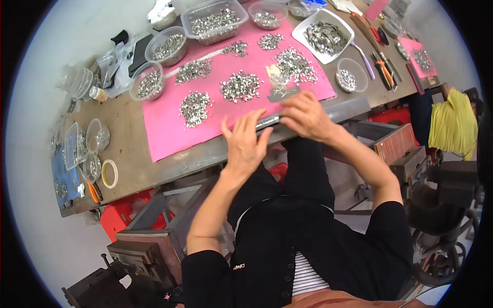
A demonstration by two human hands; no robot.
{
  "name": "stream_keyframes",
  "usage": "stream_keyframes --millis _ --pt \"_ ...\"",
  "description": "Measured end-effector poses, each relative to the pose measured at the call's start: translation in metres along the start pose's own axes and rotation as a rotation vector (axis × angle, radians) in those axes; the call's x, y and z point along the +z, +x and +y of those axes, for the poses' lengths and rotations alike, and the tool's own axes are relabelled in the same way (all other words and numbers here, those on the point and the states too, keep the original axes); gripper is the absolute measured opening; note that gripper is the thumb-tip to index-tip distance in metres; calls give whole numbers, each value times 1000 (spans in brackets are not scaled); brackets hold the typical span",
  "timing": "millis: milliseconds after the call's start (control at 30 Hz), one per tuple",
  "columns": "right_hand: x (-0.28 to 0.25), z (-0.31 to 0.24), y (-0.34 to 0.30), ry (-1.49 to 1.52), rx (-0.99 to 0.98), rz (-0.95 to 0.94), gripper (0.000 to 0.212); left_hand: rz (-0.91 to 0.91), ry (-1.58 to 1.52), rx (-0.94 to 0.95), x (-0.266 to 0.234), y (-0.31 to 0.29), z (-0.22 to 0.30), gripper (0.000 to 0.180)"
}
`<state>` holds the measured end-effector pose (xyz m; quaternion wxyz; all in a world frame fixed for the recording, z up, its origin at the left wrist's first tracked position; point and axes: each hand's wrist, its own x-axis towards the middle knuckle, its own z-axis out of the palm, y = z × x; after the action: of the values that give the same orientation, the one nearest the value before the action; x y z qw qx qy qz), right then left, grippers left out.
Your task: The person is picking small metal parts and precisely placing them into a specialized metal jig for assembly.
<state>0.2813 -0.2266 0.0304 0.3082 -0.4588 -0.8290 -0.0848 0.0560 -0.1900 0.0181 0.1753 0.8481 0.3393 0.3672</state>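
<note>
A short silver strip (267,121), apparently made of small metal links, spans the gap between my hands at the table's front edge. My right hand (306,117) has its fingers bent and pinched at the strip's right end. At the other end, my left hand (243,143) has its thumb below and fingers above the strip, with the outer fingers spread. Just beyond lies a pink mat (169,134) with several piles of small silver metal pieces (240,86). Thin pale pins or wires (279,83) lie on a small card near my right fingers.
Clear tubs of metal pieces (214,23) line the mat's far side, with a white square dish (344,49) at right. Orange-handled pliers (382,69) lie farther right. A tape roll (109,173) sits left. A person in yellow (452,126) is at far right.
</note>
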Motion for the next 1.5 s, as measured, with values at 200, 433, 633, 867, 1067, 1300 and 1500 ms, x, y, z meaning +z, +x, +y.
stream_keyframes --millis 200,433,633,867,1067,1300,1500 --pt "37 69 88 89 196 80 10 59 147 85 -17 113 -81 13" --pt "103 111 131 -145 433 -39 15 46 274 35 37 165 -136 13" --pt "102 110 125 -69 460 -18 16 50 252 27 40 163 -138 9" --pt "40 60 117 218 348 -183 8 -2 431 121 37 174 -143 12" --pt "37 22 79 200 244 -361 12 -7 423 173 22 170 -137 13" --pt "33 18 65 264 244 -341 13 -190 361 225 -30 92 -77 7" --pt "38 13 62 253 234 -291 14 -200 228 70 -26 52 -64 7"
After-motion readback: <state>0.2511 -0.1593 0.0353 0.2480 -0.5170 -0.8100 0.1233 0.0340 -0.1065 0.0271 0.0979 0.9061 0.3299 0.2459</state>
